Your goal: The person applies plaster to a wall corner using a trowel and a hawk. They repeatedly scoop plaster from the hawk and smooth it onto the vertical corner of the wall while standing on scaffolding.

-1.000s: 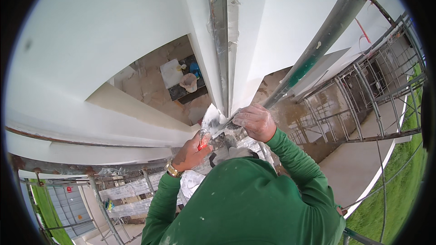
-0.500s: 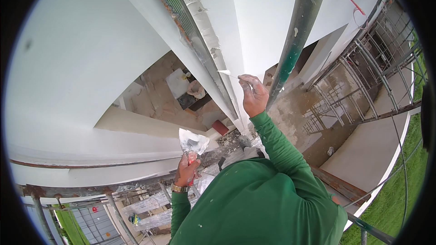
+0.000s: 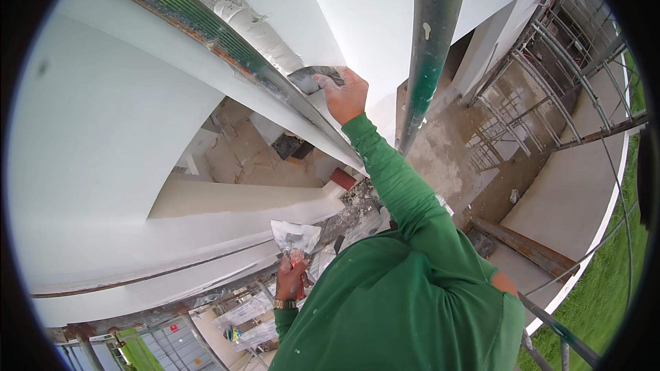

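My right hand [image 3: 347, 96] is raised on a green-sleeved arm and grips a putty knife [image 3: 309, 77], its grey blade pressed to the white wall edge [image 3: 323, 34]. The blade lies just beside a long green-stained metal straightedge [image 3: 227, 41] that runs along that edge, with rough white plaster clinging above it. Low near my chest, my left hand [image 3: 292, 278] holds a broad scraper [image 3: 294, 237] with a red handle, its blade smeared with white plaster. A watch sits on that wrist.
A grey scaffold pole [image 3: 430, 48] stands right of my raised hand. Scaffold frames [image 3: 543, 75] line the right side. Far below lie a rubble-strewn floor [image 3: 240, 151], a red brick [image 3: 342, 178] and grass [image 3: 612, 282]. A curved white wall [image 3: 110, 130] fills the left.
My hands were together at chest height a second ago. The right hand has since lifted the putty knife up to the wall edge, while the left stayed low with the scraper.
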The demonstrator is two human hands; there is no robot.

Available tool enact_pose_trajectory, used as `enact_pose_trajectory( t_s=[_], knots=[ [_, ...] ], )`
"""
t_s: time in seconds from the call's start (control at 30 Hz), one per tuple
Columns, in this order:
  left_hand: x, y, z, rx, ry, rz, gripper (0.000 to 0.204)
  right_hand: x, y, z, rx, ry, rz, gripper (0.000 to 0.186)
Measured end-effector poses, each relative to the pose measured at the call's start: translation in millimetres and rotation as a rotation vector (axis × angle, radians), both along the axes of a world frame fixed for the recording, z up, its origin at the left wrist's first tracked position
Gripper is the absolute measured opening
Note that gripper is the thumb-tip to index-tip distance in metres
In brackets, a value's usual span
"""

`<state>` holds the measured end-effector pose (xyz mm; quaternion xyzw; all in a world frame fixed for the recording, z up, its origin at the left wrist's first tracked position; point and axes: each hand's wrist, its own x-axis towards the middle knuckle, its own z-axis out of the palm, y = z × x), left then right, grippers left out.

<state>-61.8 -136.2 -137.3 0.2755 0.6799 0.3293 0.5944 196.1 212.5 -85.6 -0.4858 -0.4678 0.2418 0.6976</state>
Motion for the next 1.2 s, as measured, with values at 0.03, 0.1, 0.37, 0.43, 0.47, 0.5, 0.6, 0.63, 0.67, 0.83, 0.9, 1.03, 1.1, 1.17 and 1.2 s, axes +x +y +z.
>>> enact_pose_trajectory(
  t_s=[0.03,0.1,0.37,0.43,0.47,0.5,0.6,0.63,0.67,0.83,0.9,1.03,1.1,1.17,1.2],
  knots=[
    [-0.8,-0.3,-0.3,-0.006,0.000,0.004,0.033,-1.5,-1.2,-2.0,0.006,-0.008,-0.019,0.015],
    [0.6,2.5,2.8,-0.010,0.007,-0.002,0.031,0.1,-7.1,-7.1,0.023,-0.004,-0.080,0.014],
    [-12.1,-5.5,-3.9,-0.022,-0.001,0.067,0.027,19.9,-69.3,-73.2,-0.195,0.102,-0.063,0.013],
    [-16.8,-12.8,-7.7,-0.011,-0.073,0.141,0.027,34.8,-105.5,-98.9,-0.389,0.104,-0.009,0.014],
    [-15.5,-18.4,-11.2,-0.005,-0.115,0.183,0.026,43.6,-128.0,-110.9,-0.487,0.117,0.055,0.015],
    [-10.0,-20.5,-9.1,0.007,-0.142,0.241,0.025,51.1,-147.1,-145.5,-0.537,0.298,0.088,0.014],
    [-15.4,-43.3,-31.9,0.067,-0.317,0.335,0.023,77.7,-202.9,-198.1,-0.782,0.911,0.212,0.015],
    [-14.9,-49.3,-41.8,0.081,-0.366,0.389,0.022,86.0,-216.0,-199.9,-0.824,0.950,0.218,0.014],
    [-13.4,-54.6,-51.4,0.095,-0.415,0.446,0.021,93.5,-226.3,-200.9,-0.867,0.988,0.224,0.014],
    [0.7,-78.9,-90.0,0.101,-0.619,0.632,0.021,127.8,-233.5,-235.2,-0.877,0.858,0.441,0.016],
    [2.8,-89.4,-107.0,0.120,-0.669,0.649,0.023,128.8,-225.2,-224.4,-0.896,0.618,0.556,0.019],
    [26.8,-110.9,-124.9,0.212,-0.514,0.735,0.018,101.4,-194.3,-182.6,-1.017,0.696,0.616,0.020],
    [38.0,-119.4,-106.3,0.177,-0.744,0.927,0.019,84.5,-176.3,-182.1,-1.075,0.668,0.708,0.021],
    [55.5,-142.1,-127.3,0.141,-0.758,1.055,0.022,78.6,-151.7,-211.5,-1.146,0.380,0.875,0.024],
    [68.1,-151.6,-136.9,0.121,-0.765,1.124,0.023,72.6,-138.2,-224.5,-1.170,0.232,0.967,0.026]
  ],
)
